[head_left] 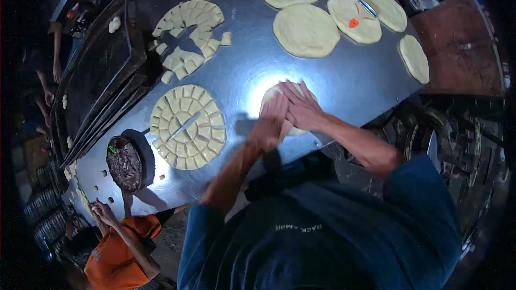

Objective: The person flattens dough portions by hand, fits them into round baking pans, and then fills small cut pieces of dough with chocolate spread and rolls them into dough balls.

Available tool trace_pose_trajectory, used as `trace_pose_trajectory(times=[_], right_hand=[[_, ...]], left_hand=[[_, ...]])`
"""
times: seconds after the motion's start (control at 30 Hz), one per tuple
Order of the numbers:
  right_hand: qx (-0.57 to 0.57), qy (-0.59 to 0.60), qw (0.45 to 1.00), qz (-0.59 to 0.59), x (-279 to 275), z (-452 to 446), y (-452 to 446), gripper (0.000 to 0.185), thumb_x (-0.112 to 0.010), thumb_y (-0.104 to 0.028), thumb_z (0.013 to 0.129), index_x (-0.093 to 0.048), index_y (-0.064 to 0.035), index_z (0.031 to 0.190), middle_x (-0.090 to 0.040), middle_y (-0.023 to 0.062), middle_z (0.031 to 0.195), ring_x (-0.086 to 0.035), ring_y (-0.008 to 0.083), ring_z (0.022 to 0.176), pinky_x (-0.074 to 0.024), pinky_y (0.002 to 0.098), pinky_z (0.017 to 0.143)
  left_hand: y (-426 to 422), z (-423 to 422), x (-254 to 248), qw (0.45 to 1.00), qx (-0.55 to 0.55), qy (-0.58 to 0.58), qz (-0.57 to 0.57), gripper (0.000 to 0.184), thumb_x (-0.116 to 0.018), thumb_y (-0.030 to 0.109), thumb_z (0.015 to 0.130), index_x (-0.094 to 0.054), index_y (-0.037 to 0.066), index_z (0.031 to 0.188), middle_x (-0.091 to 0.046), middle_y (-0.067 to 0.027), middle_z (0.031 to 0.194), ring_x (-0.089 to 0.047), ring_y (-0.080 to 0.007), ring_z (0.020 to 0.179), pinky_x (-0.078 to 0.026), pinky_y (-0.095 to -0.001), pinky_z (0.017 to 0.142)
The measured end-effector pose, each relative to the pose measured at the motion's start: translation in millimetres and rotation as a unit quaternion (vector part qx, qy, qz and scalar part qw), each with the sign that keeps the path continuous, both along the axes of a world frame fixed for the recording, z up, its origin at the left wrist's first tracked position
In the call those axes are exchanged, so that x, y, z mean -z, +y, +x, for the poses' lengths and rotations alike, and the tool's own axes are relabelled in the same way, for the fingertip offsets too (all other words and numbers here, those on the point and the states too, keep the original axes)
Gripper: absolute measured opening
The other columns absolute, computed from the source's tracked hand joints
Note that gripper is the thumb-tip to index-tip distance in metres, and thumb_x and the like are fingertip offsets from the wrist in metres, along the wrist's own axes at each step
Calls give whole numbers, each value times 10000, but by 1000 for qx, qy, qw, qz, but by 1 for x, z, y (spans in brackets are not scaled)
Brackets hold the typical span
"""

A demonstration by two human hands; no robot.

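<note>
Dough round point(297, 130), one, near edge of metal table point(242, 70), under both my hands.
Left hand point(270, 118): laid flat, fingers too blurred to tell whether together or apart; right hand point(305, 111): overlapping it, fingers slightly apart, arranged, I judge, to share pressure. Dark oval dish point(143, 169), near left, within the co-worker's point(121, 252) reach, I judge for convenience: holds dark filling point(124, 162), green piece point(112, 149).

Small pale printed letters point(298, 227) on the dark blue-green cloth shirt point(333, 252) of the camera wearer seem to read "DACK" and "MOR" (blurred, so neither is certain). No other lettering is legible.
</note>
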State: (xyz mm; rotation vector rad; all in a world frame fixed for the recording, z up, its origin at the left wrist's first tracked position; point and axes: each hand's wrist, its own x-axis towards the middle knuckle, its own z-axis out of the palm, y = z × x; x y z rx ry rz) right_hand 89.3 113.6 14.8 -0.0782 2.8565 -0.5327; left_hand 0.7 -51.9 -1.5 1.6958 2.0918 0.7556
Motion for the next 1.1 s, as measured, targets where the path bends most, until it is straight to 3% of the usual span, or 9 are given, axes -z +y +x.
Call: trace_pose_trajectory(times=[0.23,0.33,0.43,0.53,0.6,0.7,0.93,1.0,1.1], right_hand=[[21,-13,995,101,-44,6,-2,538,-442,-364,955,-343,-180,1450,-185,94,1555,-119,315,1441,-83,589,1129],[87,41,995,10,-21,83,-25,515,-481,-333,936,-390,-172,1417,-212,102,1545,-146,310,1436,-143,609,1108],[75,17,997,-30,-27,80,-11,464,-504,-309,919,-480,-150,1354,-306,126,1505,-231,298,1412,-226,520,1121],[275,89,951,-112,-40,59,13,369,-533,-299,896,-606,-69,1175,-532,169,1282,-484,320,1214,-397,404,1006],[433,210,872,-85,-27,40,9,404,-581,-349,865,-618,-12,1084,-623,181,1073,-584,349,1028,-465,421,877],[505,52,825,-247,-11,29,-5,479,-634,-421,823,-627,3,1047,-672,182,920,-648,326,913,-501,390,806],[275,372,864,-199,-115,53,25,287,-789,-157,734,-635,-31,942,-582,87,811,-590,207,716,-482,299,643],[224,324,910,-132,-125,62,29,248,-754,-159,738,-634,-60,931,-582,86,811,-603,254,737,-493,338,664],[82,146,981,-102,-70,90,38,205,-690,-198,767,-651,-77,928,-622,105,835,-622,323,780,-494,424,704]], left_hand=[[-30,38,-25,981,5,170,-97,720,-587,460,857,-351,100,1435,-326,-254,1454,-273,-331,1391,-164,-614,1093],[-55,58,-27,988,-4,152,12,613,-592,435,859,-459,147,1383,-453,-218,1375,-348,-339,1351,-162,-622,1085],[-48,32,-32,989,89,34,-109,544,-592,342,868,-486,85,1336,-383,-243,1415,-380,-382,1311,-315,-580,1036],[-2,-17,-45,960,-113,-189,-173,458,-602,304,864,-548,48,1239,-438,-257,1351,-459,-407,1218,-390,-498,989],[23,-11,3,952,-262,95,124,366,-590,345,876,-569,51,1093,-601,-201,1120,-580,-378,1029,-470,-466,880],[42,-14,-17,964,-184,-191,10,323,-651,296,834,-558,24,981,-636,-215,925,-637,-386,766,-521,-427,699],[31,-20,-151,946,-159,-252,131,354,-669,207,817,-556,41,1109,-625,-163,989,-630,-350,910,-490,-417,776],[23,-30,-145,985,45,37,161,352,-654,180,795,-605,107,1136,-617,-134,992,-619,-304,913,-491,-401,838],[-7,-13,-73,982,111,151,37,306,-636,175,785,-640,152,1090,-607,-113,962,-587,-283,976,-393,-451,1002]])
